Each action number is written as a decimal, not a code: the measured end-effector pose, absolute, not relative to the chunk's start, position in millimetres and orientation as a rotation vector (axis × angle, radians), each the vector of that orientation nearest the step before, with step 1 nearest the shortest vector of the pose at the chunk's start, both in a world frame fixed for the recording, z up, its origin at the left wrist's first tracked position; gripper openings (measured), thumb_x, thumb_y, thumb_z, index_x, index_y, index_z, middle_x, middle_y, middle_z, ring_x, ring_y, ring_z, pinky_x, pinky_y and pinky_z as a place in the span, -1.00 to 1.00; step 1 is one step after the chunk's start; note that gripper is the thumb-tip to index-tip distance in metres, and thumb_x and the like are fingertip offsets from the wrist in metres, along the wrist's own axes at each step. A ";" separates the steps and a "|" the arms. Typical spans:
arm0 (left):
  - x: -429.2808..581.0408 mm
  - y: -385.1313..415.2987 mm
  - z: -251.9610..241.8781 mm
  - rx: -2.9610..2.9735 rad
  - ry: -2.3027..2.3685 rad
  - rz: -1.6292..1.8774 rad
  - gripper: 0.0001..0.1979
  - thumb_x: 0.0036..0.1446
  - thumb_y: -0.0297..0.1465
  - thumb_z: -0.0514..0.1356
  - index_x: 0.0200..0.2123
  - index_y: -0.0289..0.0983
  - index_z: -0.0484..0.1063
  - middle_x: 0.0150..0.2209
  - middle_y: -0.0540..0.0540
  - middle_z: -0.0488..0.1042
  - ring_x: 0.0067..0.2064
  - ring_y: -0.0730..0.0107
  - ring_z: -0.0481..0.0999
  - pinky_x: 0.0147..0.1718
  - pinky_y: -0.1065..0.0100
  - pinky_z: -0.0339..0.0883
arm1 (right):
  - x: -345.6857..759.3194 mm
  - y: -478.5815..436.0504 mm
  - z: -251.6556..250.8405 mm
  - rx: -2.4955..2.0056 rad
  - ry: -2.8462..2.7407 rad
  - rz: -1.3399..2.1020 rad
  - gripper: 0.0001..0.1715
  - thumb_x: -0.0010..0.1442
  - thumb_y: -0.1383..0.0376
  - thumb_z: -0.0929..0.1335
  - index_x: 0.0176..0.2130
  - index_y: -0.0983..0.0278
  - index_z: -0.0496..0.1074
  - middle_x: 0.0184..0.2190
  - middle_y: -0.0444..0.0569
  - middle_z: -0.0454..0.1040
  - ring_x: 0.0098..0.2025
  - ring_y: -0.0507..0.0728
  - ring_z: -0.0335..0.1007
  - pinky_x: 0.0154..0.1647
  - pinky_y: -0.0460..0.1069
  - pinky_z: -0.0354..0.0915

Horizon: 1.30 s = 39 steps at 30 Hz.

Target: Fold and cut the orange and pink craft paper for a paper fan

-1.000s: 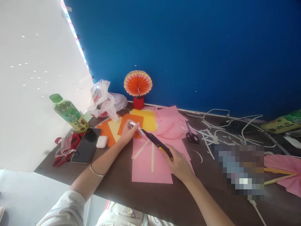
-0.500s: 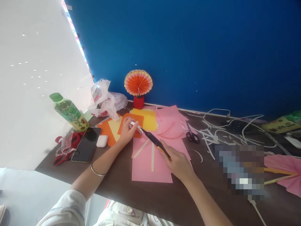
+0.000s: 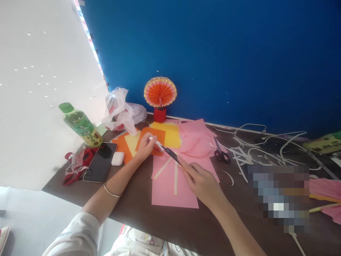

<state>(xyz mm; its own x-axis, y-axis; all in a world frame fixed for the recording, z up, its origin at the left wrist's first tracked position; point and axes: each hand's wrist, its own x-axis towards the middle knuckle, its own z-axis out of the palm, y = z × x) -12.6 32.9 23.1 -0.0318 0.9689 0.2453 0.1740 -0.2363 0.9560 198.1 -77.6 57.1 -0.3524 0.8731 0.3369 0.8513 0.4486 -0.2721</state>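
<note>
My left hand (image 3: pixel 145 145) is closed on a roll of white tape (image 3: pixel 160 145), held above the orange paper. In my right hand (image 3: pixel 199 177) is a black and yellow utility knife (image 3: pixel 172 154), its tip at the tape. Fingers cover much of the knife's handle. Below both hands lie pink paper sheets (image 3: pixel 173 198), with two pale narrow strips (image 3: pixel 176 179) on top. An orange sheet (image 3: pixel 157 134) and yellow sheets (image 3: pixel 173 137) are just beyond my left hand.
A folded paper fan (image 3: pixel 160 93) stands on a red base by the blue wall. Left are a green-capped bottle (image 3: pixel 82 124), a phone (image 3: pixel 100 161), a white earbud case (image 3: pixel 117 158) and a plastic bag (image 3: pixel 119 113). Right lie black scissors (image 3: pixel 221 154), white cables (image 3: pixel 282 142) and paper scraps.
The view has shifted slightly. My right hand has turned a little on the knife, covering more of its handle. My left hand keeps hold of the tape.
</note>
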 end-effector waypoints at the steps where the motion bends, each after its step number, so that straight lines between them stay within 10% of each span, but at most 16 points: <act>1: -12.8 33.8 22.2 1.486 1.251 1.342 -0.76 0.06 -0.29 0.11 -0.56 -0.24 0.15 -0.57 0.08 0.17 -0.48 0.48 0.21 -0.43 0.44 0.11 | 198.8 -75.9 57.4 -1.457 -2.261 0.124 -0.51 0.26 0.18 0.12 0.14 0.17 0.23 -0.53 -0.04 0.34 -0.55 0.04 0.27 -0.51 -0.08 0.21; 13: -14.2 36.9 28.0 1.391 1.209 1.305 -0.72 0.10 -0.27 0.05 -0.59 -0.23 0.12 -0.63 0.08 0.22 -0.52 0.46 0.28 -0.44 0.41 0.17 | 192.3 -66.5 75.5 -1.556 -2.286 0.310 -0.48 0.25 0.18 0.12 0.18 0.12 0.15 -0.36 0.05 0.48 -0.28 0.22 0.45 -0.34 0.05 0.37; 39: -19.1 39.9 23.9 1.397 1.148 1.260 -0.67 0.11 -0.20 0.03 -0.59 -0.26 0.09 -0.57 0.08 0.13 -0.48 0.50 0.19 -0.41 0.42 0.08 | 197.6 -67.4 53.8 -1.318 -1.985 0.201 -0.53 0.19 0.26 0.26 0.09 0.26 0.29 -0.31 0.05 0.52 -0.41 0.07 0.43 -0.37 -0.08 0.35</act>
